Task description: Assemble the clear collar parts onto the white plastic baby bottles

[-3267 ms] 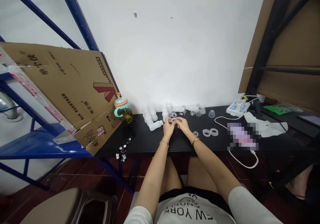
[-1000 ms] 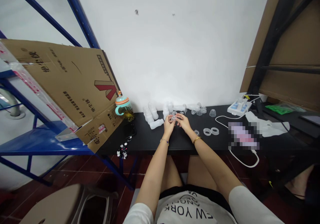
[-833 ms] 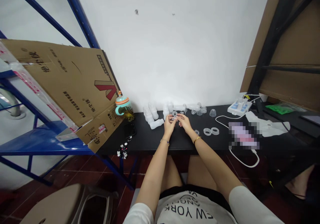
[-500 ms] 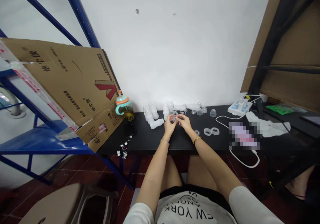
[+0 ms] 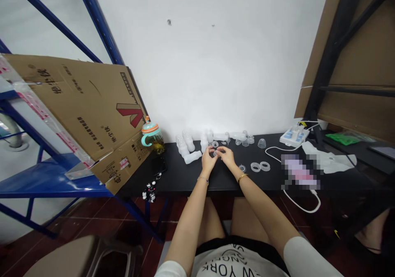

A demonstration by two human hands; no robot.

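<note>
Clear piece (image 5: pixel 215 153) lowered, pinched in left hand (image 5: pixel 208 161) and right hand (image 5: pixel 227 157) grip, well inside table edge (image 5: pixel 222 192)

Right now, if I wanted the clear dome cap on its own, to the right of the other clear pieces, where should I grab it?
I'd pinch opposite sides of the clear dome cap, coming down from above. It looks wide end down, rounded top up, with gaps between it and the clear pieces on its left and the rings nearer you.
</note>
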